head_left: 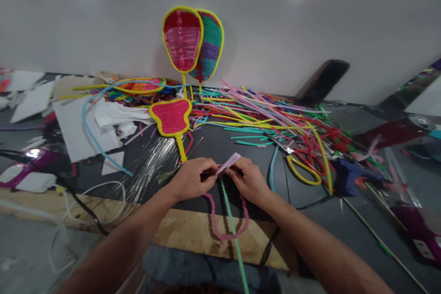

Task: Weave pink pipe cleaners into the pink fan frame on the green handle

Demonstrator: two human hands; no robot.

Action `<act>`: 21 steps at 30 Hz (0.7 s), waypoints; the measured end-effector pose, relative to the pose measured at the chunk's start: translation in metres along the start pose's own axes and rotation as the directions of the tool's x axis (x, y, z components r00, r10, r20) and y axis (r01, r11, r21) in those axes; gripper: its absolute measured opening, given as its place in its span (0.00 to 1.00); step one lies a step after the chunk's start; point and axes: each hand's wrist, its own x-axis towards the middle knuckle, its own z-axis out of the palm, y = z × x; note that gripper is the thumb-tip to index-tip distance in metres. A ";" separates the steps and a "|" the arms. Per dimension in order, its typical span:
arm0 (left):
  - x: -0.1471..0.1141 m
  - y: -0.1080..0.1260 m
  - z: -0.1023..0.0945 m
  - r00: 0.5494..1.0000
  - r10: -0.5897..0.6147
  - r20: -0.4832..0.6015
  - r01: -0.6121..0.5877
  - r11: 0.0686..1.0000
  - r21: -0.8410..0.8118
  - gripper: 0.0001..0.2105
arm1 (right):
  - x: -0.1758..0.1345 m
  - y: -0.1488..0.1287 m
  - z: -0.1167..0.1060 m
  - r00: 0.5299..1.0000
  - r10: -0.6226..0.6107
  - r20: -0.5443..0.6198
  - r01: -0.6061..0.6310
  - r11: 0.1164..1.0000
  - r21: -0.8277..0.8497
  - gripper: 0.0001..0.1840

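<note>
Both hands (195, 178) pinch a lilac pipe cleaner (228, 164)

The left and right fingers are closed on it, above the near part of the bench (206, 144). Beneath them hang a pink fuzzy loop (220, 238) and a mint-green strand (239, 257). Just beyond the left hand lies a yellow-rimmed pink paddle (172, 117). To the right are scissors (288, 149), beside heaped pipe cleaners (248, 105); a red-and-pink paddle (181, 43) stands upright before the grey wall (262, 27).

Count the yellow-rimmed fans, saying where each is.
4: a red-topped fan upright at the back; a teal fan partly behind it; a pink fan beyond the left hand; a striped fan lying further left. Others may be hidden.
</note>
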 end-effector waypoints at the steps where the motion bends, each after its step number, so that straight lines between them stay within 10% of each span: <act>1: 0.000 0.001 0.000 1.000 0.008 0.001 -0.008 1.000 0.009 0.05 | 0.000 0.000 0.000 1.000 -0.003 -0.007 0.004 1.000 0.007 0.05; 21: 0.004 -0.002 0.004 1.000 0.010 0.029 -0.013 0.997 0.072 0.07 | 0.001 0.000 0.001 0.998 -0.058 -0.021 0.058 0.998 0.006 0.08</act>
